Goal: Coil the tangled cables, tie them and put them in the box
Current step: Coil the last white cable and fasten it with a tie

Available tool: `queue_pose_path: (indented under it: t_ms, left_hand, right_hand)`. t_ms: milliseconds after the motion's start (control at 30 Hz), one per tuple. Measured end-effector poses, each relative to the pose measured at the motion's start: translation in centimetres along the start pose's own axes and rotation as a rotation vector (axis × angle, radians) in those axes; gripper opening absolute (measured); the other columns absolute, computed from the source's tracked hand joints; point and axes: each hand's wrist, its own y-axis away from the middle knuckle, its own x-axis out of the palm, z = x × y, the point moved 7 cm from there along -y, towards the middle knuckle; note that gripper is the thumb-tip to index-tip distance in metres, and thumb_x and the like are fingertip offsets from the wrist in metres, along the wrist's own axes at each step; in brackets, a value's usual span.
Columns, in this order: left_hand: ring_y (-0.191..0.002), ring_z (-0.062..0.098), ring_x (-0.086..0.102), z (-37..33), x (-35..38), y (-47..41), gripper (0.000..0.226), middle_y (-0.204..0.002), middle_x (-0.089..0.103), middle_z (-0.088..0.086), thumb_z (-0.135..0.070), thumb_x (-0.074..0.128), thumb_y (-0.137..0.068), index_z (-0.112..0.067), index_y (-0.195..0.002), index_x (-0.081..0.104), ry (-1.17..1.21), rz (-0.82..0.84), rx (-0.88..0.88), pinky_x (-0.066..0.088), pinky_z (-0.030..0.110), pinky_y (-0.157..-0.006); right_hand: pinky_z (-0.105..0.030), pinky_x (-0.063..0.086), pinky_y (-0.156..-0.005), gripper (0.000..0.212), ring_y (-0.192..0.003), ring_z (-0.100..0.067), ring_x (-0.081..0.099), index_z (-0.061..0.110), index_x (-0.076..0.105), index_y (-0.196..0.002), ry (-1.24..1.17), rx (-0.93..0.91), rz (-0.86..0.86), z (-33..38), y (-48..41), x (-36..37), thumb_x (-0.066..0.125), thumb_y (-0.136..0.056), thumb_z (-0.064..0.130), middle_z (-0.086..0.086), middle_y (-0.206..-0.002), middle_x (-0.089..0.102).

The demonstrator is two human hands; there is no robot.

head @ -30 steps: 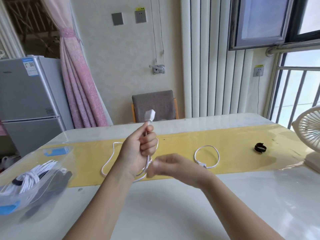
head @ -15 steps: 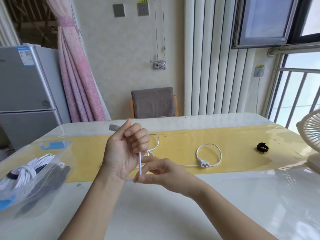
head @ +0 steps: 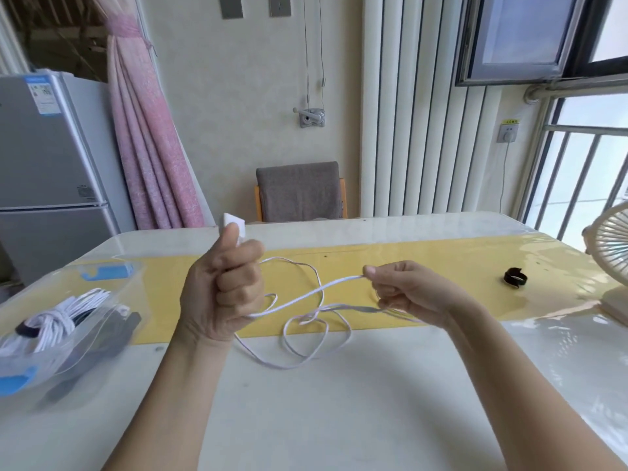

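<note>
White cable (head: 306,296) ran from the left hand (head: 221,290), clenched round its plug end, to the right hand (head: 404,290), pinching it at three o'clock.

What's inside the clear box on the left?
The clear box holds a coiled white cable bound with a black tie. A dark shape lies beside it, too blurred to identify; anything under the coil is hidden.
</note>
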Motion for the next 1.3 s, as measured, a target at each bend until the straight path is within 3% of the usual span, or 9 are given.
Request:
queue_pose_path:
  t_ms: [133, 200, 400, 567, 733, 1000, 1167, 1267, 1300]
  left_hand:
    - [-0.043, 0.003, 0.012, 2.9, -0.9, -0.8, 0.033, -0.052, 0.022, -0.008, -0.035, 0.037, -0.101, -0.022, -0.070, 0.038, -0.448, -0.019, -0.255, 0.013, 0.017, -0.035]
    - [-0.041, 0.001, 0.015, 4.1, -3.0, -1.1, 0.038, -0.050, 0.030, -0.012, -0.044, 0.041, -0.096, -0.027, -0.062, 0.042, -0.733, -0.215, -0.407, 0.012, 0.013, -0.034]
    - [-0.035, 0.005, 0.019, 3.7, -7.3, -1.8, 0.047, -0.059, 0.056, 0.006, -0.042, 0.035, -0.099, -0.008, -0.085, 0.063, -1.100, -0.753, -0.398, 0.013, 0.015, -0.034]
    - [-0.037, 0.005, 0.022, 1.1, -9.3, -1.3, 0.054, -0.061, 0.063, 0.004, -0.046, 0.030, -0.099, -0.004, -0.112, 0.062, -0.931, -0.997, 0.033, 0.016, 0.014, -0.035]
    - [-0.035, 0.003, 0.017, -0.2, -10.1, 0.2, 0.047, -0.048, 0.029, -0.006, -0.046, 0.032, -0.099, -0.014, -0.068, 0.046, -0.861, -1.136, 0.043, 0.010, 0.014, -0.033]
    - [-0.047, 0.007, 0.050, -2.1, -10.5, 0.9, 0.028, -0.080, 0.059, 0.003, -0.033, 0.038, -0.100, -0.012, -0.100, 0.056, -0.727, -1.220, 0.415, 0.035, 0.015, -0.039]
    - [-0.063, 0.011, 0.063, -4.0, -9.7, 1.3, 0.010, -0.080, 0.061, 0.008, 0.006, 0.062, -0.082, 0.000, -0.088, 0.057, -0.286, -0.997, 0.697, 0.053, 0.015, -0.054]
    - [-0.045, 0.003, 0.046, -4.6, -9.3, 1.6, 0.074, -0.077, 0.057, 0.005, 0.021, 0.081, -0.042, 0.007, -0.108, 0.053, -0.106, -0.785, 0.647, 0.039, 0.010, -0.040]
    - [-0.042, 0.003, 0.035, -4.6, -8.8, 1.4, 0.076, -0.071, 0.052, 0.003, 0.021, 0.080, -0.047, 0.009, -0.116, 0.051, -0.083, -0.700, 0.588, 0.033, 0.014, -0.035]
  right_hand:
    - [-0.020, 0.027, -0.048, 0.041, -0.048, -0.011, 0.017, 0.023, 0.043, -0.042, 0.023, 0.024, -0.252, 0.9, 0.5, -2.3, 0.073, -0.068, 0.034, 0.008, -0.050, 0.021]
    - [-0.017, 0.024, -0.043, 0.033, -0.045, -0.009, 0.018, 0.021, 0.046, -0.055, -0.127, -0.016, -0.292, 1.2, 0.4, -2.4, 0.066, -0.077, 0.034, 0.008, -0.051, 0.022]
    - [-0.012, 0.020, -0.034, 0.030, -0.041, -0.002, 0.022, 0.006, 0.065, -0.097, -0.412, -0.204, -0.101, 3.1, 0.5, -0.5, 0.045, -0.092, 0.028, 0.006, -0.058, 0.035]
    - [-0.013, 0.016, -0.039, 0.032, -0.046, -0.005, 0.017, 0.011, 0.069, -0.105, -0.192, -0.255, 0.068, 3.6, 0.7, 3.2, 0.047, -0.090, 0.029, 0.005, -0.059, 0.035]
    - [-0.016, 0.018, -0.043, 0.034, -0.049, -0.009, 0.019, 0.012, 0.070, -0.111, 0.071, -0.263, 0.110, 3.7, 1.0, 5.3, 0.050, -0.091, 0.032, 0.000, -0.061, 0.031]
    - [-0.018, 0.030, -0.050, 0.026, -0.049, -0.004, 0.031, 0.001, 0.068, -0.103, 0.531, -0.321, 0.111, 2.5, 1.1, 8.3, 0.049, -0.099, 0.017, 0.010, -0.055, 0.043]
    - [-0.016, 0.035, -0.051, 0.025, -0.047, -0.005, 0.040, 0.029, 0.068, -0.115, 0.652, -0.201, 0.267, 0.6, 1.1, 10.1, 0.050, -0.099, 0.030, 0.007, -0.056, 0.049]
    - [-0.019, 0.039, -0.050, 0.028, -0.045, -0.010, 0.042, 0.024, 0.071, -0.104, 0.667, -0.124, 0.346, 0.0, 1.4, 10.2, 0.048, -0.098, 0.037, 0.004, -0.057, 0.050]
    - [-0.019, 0.039, -0.049, 0.033, -0.044, -0.011, 0.042, 0.020, 0.072, -0.096, 0.689, -0.103, 0.359, -0.1, 1.4, 10.2, 0.047, -0.098, 0.041, 0.004, -0.057, 0.050]
